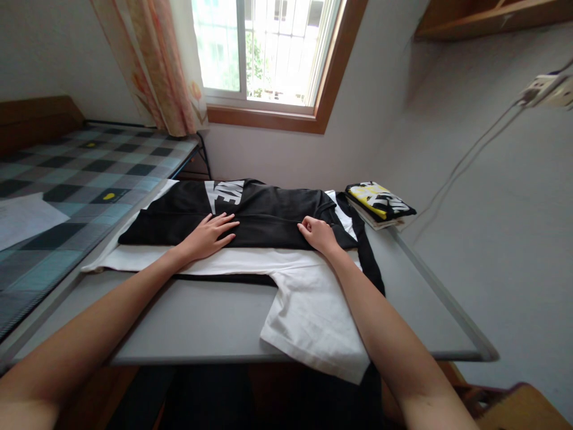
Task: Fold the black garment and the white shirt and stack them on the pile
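Observation:
A black shirt (273, 206) with white lettering lies folded lengthwise across the table, on top of a white shirt (313, 310) whose sleeve hangs over the front edge. More black cloth (371, 263) shows beneath the white one at the right. My left hand (209, 235) rests flat on the black shirt, fingers spread, holding nothing. Toward the shirt's collar end, my right hand (317, 233) has its fingers curled on the folded black layer; whether they pinch the fabric is hard to see.
Folded clothes (380, 200) are stacked at the table's back right corner. The grey table (215, 316) adjoins a checked bed (120, 158) with paper (27, 218) on it. Behind are a curtain (161, 65) and window; a cable (465, 152) hangs along the right wall.

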`<state>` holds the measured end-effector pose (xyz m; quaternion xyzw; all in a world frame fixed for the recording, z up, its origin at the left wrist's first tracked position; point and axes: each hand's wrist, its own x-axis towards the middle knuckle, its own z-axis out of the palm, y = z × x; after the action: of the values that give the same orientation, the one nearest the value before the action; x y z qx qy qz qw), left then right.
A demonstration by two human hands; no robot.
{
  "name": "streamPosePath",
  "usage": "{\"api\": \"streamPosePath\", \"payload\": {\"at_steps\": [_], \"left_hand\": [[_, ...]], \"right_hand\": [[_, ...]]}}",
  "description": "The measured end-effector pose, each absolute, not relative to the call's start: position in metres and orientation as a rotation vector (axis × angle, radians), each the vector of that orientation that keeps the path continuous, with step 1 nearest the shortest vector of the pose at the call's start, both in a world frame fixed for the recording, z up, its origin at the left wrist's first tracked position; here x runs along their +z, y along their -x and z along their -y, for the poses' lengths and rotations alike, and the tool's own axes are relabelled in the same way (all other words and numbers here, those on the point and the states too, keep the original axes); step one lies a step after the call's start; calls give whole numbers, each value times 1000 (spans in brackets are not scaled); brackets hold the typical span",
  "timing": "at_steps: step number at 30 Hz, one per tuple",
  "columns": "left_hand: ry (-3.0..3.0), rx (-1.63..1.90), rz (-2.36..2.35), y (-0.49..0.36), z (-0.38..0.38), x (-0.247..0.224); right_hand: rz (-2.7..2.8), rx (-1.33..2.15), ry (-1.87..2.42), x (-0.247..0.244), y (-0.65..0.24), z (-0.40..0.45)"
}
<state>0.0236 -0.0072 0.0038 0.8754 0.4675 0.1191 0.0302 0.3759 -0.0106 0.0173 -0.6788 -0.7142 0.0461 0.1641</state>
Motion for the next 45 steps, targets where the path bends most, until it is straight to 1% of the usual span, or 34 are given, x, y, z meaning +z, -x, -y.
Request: {"api": "streamPosePath", "payload": {"at_steps": [45], "left_hand": [[-2713,369,-1443,-24,8,5]], "right_hand": [[2048,137,1907,18,-376,11]]}}
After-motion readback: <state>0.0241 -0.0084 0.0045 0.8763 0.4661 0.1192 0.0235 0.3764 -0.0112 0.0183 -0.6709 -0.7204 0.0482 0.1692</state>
